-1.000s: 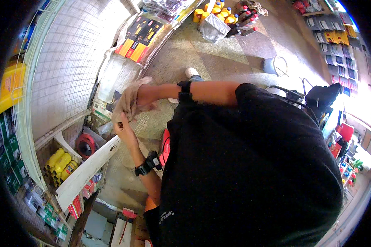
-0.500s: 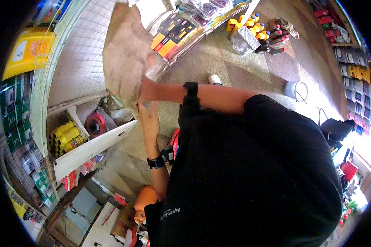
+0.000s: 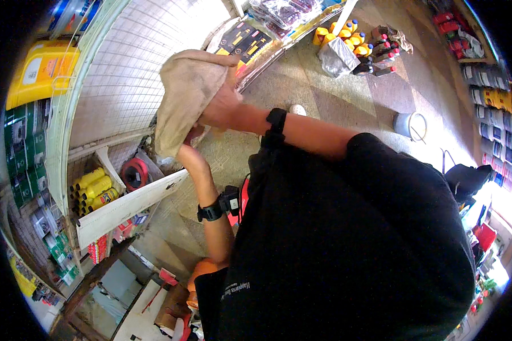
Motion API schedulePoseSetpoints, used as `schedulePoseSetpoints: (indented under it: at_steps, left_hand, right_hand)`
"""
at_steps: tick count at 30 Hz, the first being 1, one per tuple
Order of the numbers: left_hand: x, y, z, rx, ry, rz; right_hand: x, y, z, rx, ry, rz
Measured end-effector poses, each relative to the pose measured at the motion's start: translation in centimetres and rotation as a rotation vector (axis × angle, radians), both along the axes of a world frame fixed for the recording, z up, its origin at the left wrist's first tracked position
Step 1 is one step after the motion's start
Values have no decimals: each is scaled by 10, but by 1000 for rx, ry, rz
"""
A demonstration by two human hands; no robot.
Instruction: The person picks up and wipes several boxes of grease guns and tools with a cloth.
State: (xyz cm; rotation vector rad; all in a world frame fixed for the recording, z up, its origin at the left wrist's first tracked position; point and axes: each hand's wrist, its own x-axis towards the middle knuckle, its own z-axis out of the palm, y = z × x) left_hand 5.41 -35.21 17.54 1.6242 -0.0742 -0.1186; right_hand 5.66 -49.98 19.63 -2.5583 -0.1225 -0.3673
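"What's behind the grip (image 3: 221, 108)?"
"A wire-mesh panel (image 3: 105, 85) over a pale backing, left of the grip and bleached by light toward its top."
"And lower?"
"A white shelf board (image 3: 133, 207), below the grip and to its left."
"The floor (image 3: 290, 71)?"
"Brown and pale diamonds, right of the grip. Farther right, well apart from it, stand wall shelves (image 3: 475, 60), with bright glare (image 3: 509, 210) below them."

On my remote feed I see matt, creased beige cloth (image 3: 188, 82) left of centre, a smooth yellow plastic jug (image 3: 42, 74) upper left, and glossy, crinkled plastic wrap (image 3: 284, 14) top centre.
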Motion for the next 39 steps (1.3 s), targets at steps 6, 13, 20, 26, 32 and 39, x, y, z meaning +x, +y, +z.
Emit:
schedulePoseSetpoints:
  at_steps: [6,13,20,26,32,39]
  left_hand:
    - [-27,-24,23,201,-452,219]
    - [-44,-13,29,262,-450,165]
    - [-35,22,8,228,-497,224]
    - [-12,48,-14,359,-336,153]
    - [-10,61,-21,218,-200,266]
    - [-9,96,14,120,-265,360]
  right_hand:
    - [-13,10,-22,183,-6,-11]
    - [-18,10,-36,411,-77,75]
    - [-32,-5,-68,487,-16,159]
    - [-19,19,-89,591,-48,275]
    - [32,76,-104,861,-246,492]
    - [71,154,-44,570,-29,902]
